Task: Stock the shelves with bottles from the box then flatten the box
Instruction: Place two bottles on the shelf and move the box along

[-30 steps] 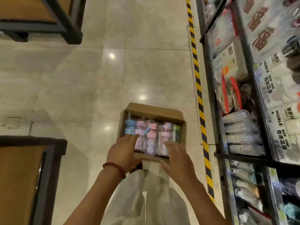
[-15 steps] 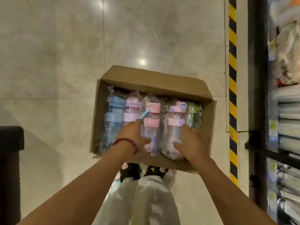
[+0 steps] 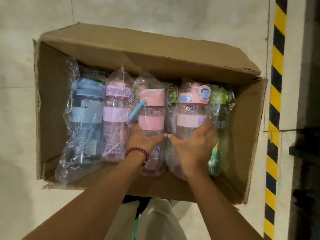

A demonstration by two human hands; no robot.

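The box [image 3: 138, 54] sits open on the floor [image 3: 155, 11], 5 wrapped bottles lying in a row inside. Left hand [image 3: 142, 137] wraps the pink bottle [image 3: 152, 116]; right hand [image 3: 194, 144] wraps its neighbour [image 3: 190, 115], fingers curled. First pickup, I judge; next, lift both clear. Striped tape [image 3: 277, 101] runs at right.

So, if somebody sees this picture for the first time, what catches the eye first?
Probably the open cardboard box on the pale floor, filling the middle of the view with a row of plastic-wrapped bottles. Next, the left hand gripping the pink bottle and the right hand gripping the pink bottle with a blue band. The yellow-and-black floor stripe on the right also stands out.
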